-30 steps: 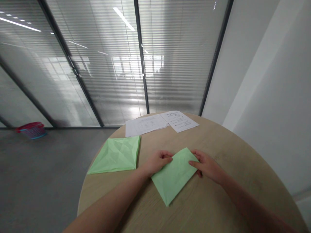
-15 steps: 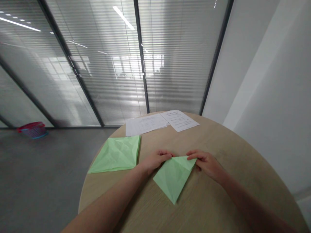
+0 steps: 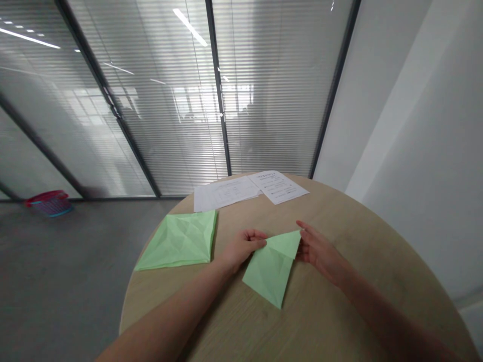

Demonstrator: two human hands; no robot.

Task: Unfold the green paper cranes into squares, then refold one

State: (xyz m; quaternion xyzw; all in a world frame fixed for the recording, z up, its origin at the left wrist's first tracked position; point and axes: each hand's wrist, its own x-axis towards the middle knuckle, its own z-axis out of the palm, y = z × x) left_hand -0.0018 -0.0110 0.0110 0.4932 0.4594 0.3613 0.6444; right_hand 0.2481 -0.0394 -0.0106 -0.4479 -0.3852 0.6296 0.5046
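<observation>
A folded sheet of green paper (image 3: 269,269) lies tilted between my hands, its lower corner pointing toward me and its creases showing. My left hand (image 3: 245,246) pinches its upper left edge, thumb on top and fingers behind. At the paper's upper right corner is my right hand (image 3: 319,251), with fingers stretched out and apart, the fingertips right beside or touching the corner. Further left, a second piece of creased green paper (image 3: 179,239), folded in layers, rests flat on the table.
The round wooden table (image 3: 362,236) carries white printed sheets (image 3: 226,193) at its far edge. Behind it stands a glass partition with blinds (image 3: 271,125), and a white wall (image 3: 422,151) rises on the right. A red and blue basket (image 3: 51,203) sits on the floor, far left.
The green paper has turned, its upper right corner rising and its lower corner swinging right. My right hand has opened from its pinch on that corner. My left hand keeps its hold.
</observation>
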